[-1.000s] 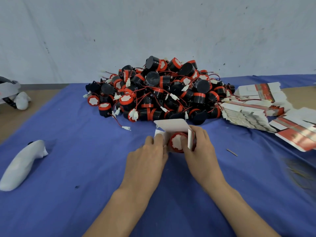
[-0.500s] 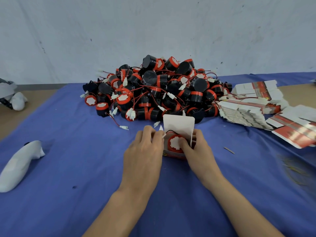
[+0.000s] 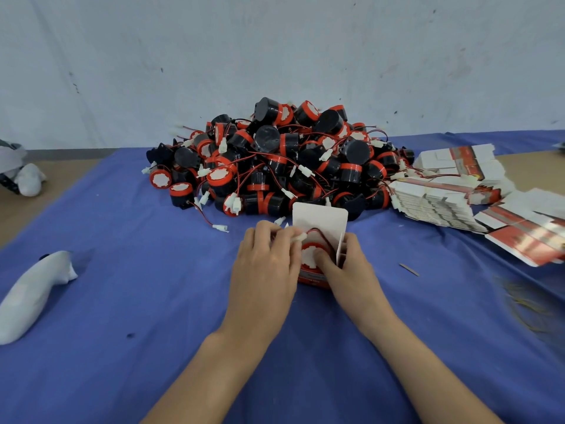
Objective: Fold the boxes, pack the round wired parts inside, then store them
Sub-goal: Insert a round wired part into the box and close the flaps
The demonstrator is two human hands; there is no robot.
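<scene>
Round the box (image 3: pixel 319 220), curled hands (image 3: pixel 266 266) (image 3: pixel 350 270)

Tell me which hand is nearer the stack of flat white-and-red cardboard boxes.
Right. The right hand grips the small open cardboard box, with the stack to its right; the left hand, pinching the white wire plug on the box's other side, is farther.
</scene>
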